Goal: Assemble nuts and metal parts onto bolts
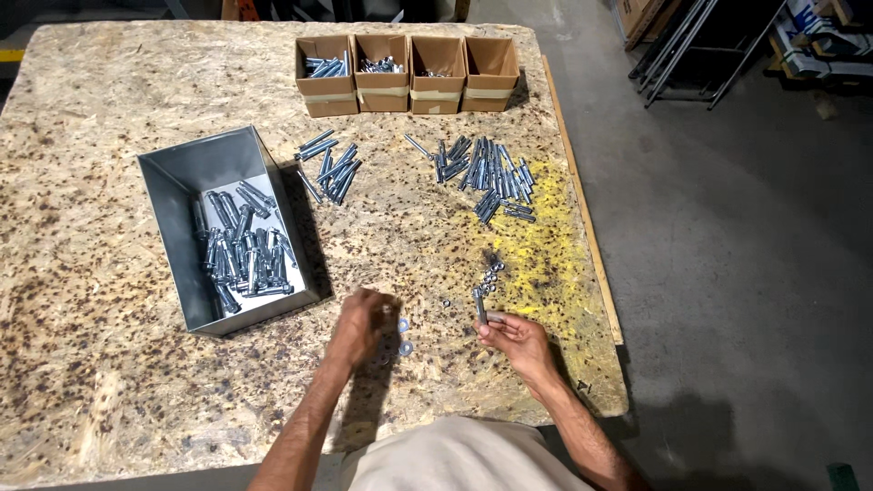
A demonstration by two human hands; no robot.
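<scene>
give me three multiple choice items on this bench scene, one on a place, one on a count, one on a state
1. Where does the grey metal bin stand?
A. left part of the table
B. on the floor
C. inside a box

2. How many cardboard boxes stand in the row at the far edge?
A. two
B. four
C. six

3. What is the right hand doing?
A. resting flat and empty
B. holding a bolt
C. gripping the bin

Answers:
1. A, the bin sits left of the loose bolt piles.
2. B, four open boxes stand side by side.
3. B, its fingers pinch a bolt upright, while the left hand reaches at the washers.
</scene>
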